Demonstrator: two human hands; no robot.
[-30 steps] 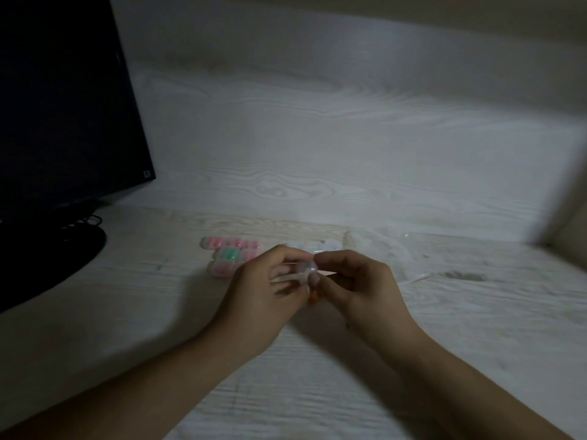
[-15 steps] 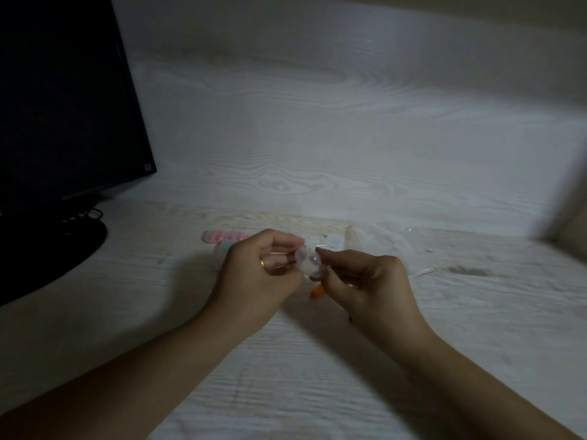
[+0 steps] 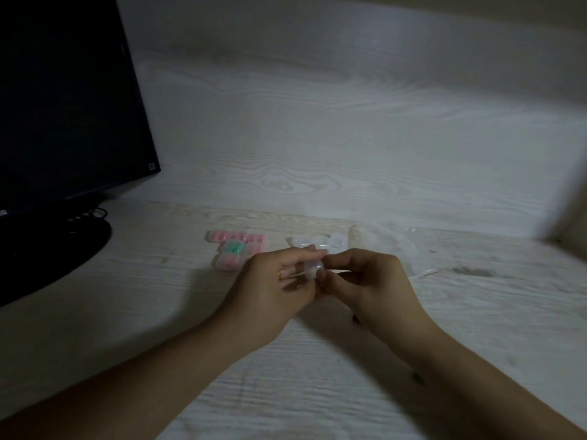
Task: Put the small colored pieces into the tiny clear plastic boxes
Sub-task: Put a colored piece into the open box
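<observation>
both hands meet at the centre of the frame, over the desk [image 3: 413, 360], and the left hand [image 3: 270, 290] and right hand [image 3: 368, 281] pinch one clear box [image 3: 313, 268] between their fingertips, left thumb and forefinger on one side, right fingers on the other. half a second ago an orange piece showed just below the right fingers; now it is out of sight, so it has probably gone into the box or into the palm, i can't tell which. the box has also dropped a touch lower in the frame, closer to the desk. looks like closing time for this one. just behind the hands sit the empty boxes [image 3: 320, 242], and to the left centre the filled boxes [image 3: 236, 252], pink and green inside. dark monitor [image 3: 63, 100] fills the upper left.
</observation>
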